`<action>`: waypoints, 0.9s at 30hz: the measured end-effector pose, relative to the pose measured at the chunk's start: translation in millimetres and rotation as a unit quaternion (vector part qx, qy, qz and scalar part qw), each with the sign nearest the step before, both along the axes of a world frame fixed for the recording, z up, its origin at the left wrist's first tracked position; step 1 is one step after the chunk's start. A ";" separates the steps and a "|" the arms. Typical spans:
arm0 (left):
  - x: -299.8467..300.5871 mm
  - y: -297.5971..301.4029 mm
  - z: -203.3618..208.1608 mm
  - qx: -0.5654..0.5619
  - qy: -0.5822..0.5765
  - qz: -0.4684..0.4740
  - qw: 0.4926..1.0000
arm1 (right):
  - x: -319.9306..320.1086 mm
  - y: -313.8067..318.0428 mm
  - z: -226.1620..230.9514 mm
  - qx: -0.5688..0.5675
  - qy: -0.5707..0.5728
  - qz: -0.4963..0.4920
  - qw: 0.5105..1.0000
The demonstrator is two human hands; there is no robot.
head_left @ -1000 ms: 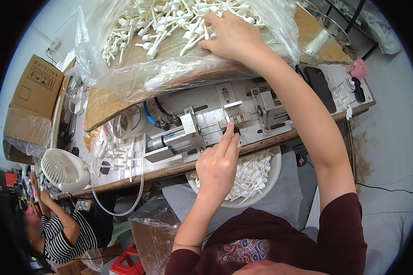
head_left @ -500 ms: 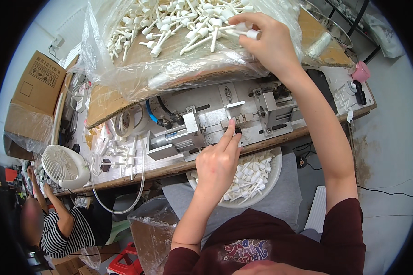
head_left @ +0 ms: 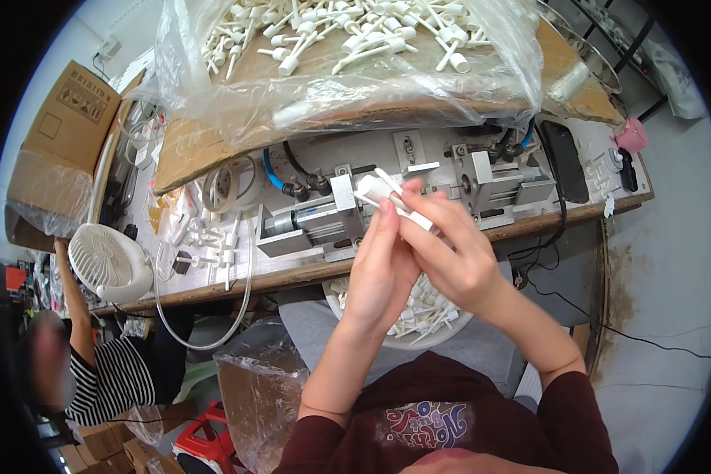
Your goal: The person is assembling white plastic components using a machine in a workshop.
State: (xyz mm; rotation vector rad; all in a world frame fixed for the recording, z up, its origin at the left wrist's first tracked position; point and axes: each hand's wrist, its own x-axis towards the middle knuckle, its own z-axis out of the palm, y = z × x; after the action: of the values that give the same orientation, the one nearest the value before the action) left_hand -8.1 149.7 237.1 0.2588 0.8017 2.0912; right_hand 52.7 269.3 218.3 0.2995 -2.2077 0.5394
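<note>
My left hand [head_left: 383,276] and right hand [head_left: 460,249] meet over the metal clamping fixture [head_left: 344,207]. Between their fingertips are white plastic capped sticks [head_left: 378,189], each a thin stem with a wider cap. The right fingers pinch around more than one; the left fingertips press on a stem from the near side. Exactly how many pieces each hand grips is partly hidden by the fingers. Behind my wrists, a white bowl [head_left: 403,344] full of similar white pieces [head_left: 428,308] rests on my lap.
Beyond the fixture, a cardboard sheet [head_left: 189,154] under clear plastic bears a heap of capped sticks [head_left: 308,35]. A white fan [head_left: 107,261], tape rolls [head_left: 221,189] and a looped clear tube [head_left: 249,292] are at left. A black phone [head_left: 565,162] lies right. Another person [head_left: 118,371] works at lower left.
My right hand has come back from the heap with white capped sticks to join my left. The left hand has lifted off the fixture and now touches the pieces too.
</note>
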 end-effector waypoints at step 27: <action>6.6 -31.4 -42.4 -0.328 0.474 0.088 0.812 | 39.2 4.2 -9.4 -0.092 -0.138 0.021 0.986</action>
State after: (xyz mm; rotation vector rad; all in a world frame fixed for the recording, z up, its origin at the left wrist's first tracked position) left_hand -1.5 118.3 194.7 0.8944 2.1415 1.6130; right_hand 91.9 273.4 208.9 0.1812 -2.3992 0.8468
